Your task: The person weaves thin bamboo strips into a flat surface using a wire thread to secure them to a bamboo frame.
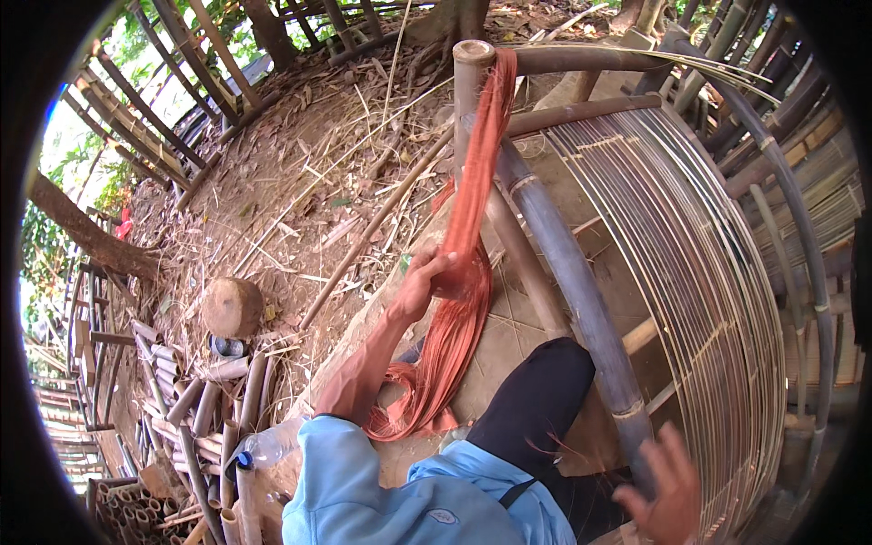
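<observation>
A long bundle of orange-red fibre strands (470,204) hangs over the top of an upright bamboo post (471,77). My left hand (431,274) is closed around the bundle partway down. Below that grip the strands fall in a loose curl toward the ground beside my knee. My right hand (666,490) is at the lower right, fingers apart, with nothing visible in it. It is close to a thick dark bamboo pole (572,272) of the frame. A few thin red strands (556,443) stick up above my dark-trousered leg.
Thin split-bamboo strips (672,272) run lengthwise along the frame to my right. At left are a round wood block (232,307), a clear plastic bottle (272,445) and stacked cut bamboo pieces (209,409). Dry leaves and a slanting bamboo pole (377,232) lie beyond; a bamboo fence (136,127) stands farther back.
</observation>
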The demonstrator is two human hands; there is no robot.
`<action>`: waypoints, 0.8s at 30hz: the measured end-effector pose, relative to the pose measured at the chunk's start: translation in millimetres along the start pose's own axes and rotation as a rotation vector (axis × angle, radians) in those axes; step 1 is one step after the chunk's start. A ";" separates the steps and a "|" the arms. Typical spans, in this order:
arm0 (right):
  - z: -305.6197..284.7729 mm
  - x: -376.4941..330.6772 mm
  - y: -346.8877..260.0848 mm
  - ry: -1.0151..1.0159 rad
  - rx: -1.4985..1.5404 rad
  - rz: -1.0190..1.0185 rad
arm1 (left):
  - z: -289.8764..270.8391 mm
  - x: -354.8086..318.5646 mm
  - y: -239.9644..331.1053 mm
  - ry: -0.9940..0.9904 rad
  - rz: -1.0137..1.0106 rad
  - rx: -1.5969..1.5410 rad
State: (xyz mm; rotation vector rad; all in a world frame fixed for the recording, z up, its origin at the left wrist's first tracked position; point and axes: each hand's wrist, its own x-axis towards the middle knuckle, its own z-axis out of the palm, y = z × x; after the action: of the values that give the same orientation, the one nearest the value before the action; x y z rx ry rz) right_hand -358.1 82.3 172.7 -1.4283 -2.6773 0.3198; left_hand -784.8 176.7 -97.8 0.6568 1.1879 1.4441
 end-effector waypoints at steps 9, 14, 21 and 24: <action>124.0 135.4 0.5 -0.176 0.936 0.070 | -2.0 -54.3 83.0 -0.113 -0.060 -0.173; 237.1 207.9 -9.5 -0.059 1.098 0.193 | -18.2 -55.1 94.7 -0.235 -0.240 -0.283; 273.1 254.6 -55.2 -0.179 1.597 0.405 | -10.6 -41.6 88.6 -0.280 -0.331 -0.227; 270.4 257.0 -67.7 -0.567 2.051 0.197 | -21.0 -33.7 76.5 -0.236 -0.388 -0.205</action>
State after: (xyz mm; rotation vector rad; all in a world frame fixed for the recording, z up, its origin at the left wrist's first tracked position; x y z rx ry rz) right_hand -604.5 220.7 -80.2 -0.6521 -0.8560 2.5127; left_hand -825.1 146.3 -27.9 0.4130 0.9083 1.1074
